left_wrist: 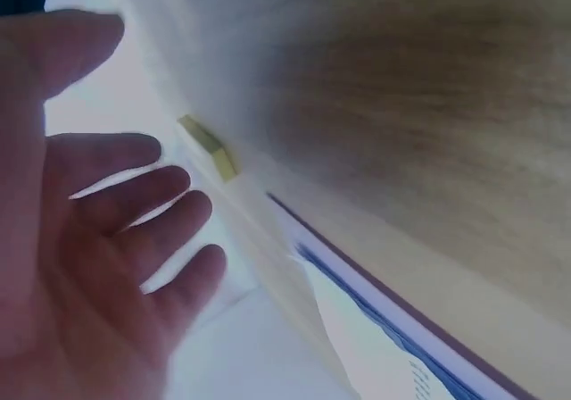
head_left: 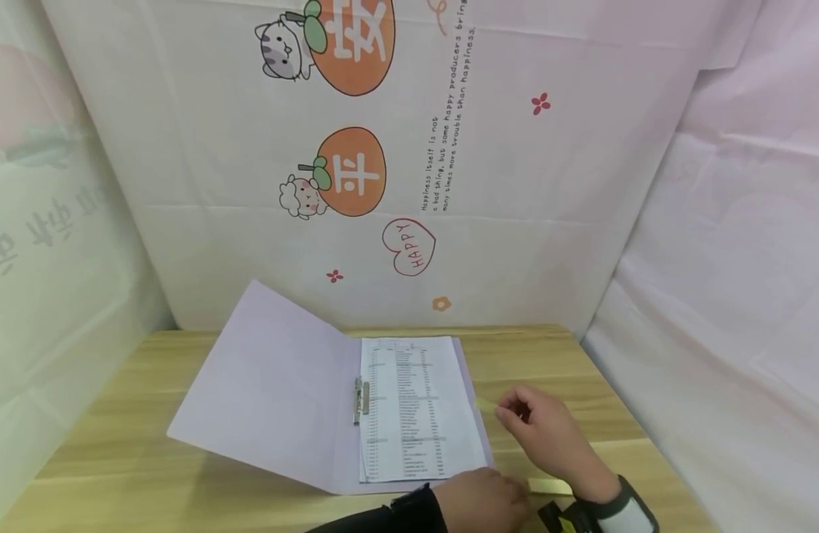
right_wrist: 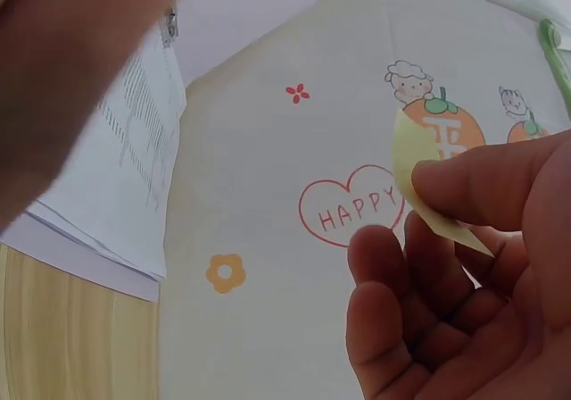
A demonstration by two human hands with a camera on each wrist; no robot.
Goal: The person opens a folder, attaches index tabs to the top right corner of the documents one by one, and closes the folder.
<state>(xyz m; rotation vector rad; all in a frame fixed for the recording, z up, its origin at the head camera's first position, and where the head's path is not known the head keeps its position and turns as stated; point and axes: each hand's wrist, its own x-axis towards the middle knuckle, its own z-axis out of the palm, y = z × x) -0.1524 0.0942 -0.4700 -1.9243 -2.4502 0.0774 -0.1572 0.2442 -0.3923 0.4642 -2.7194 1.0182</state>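
Observation:
Between thumb and fingers, my right hand (head_left: 546, 433) pinches a yellow sticky note (right_wrist: 409, 141). In the head view the note extends toward the right edge of an open lilac folder (head_left: 269, 392). Printed sheets (head_left: 409, 414) lie on the folder's right side, beside a metal clip (head_left: 358, 400) near the spine. At the folder's lower right corner is my left hand (head_left: 483, 500). The left wrist view shows its fingers loosely spread, with nothing in them. A pad of yellow sticky notes (left_wrist: 210, 148) sits on the table beyond those fingertips.
The wooden table (head_left: 123, 414) carries the folder, whose left cover is raised at an angle. A white cloth with printed cartoons (head_left: 503, 244) hangs behind the table, and white cloth (head_left: 736, 296) drapes both sides. A watch-like band (head_left: 626, 511) is on the right wrist.

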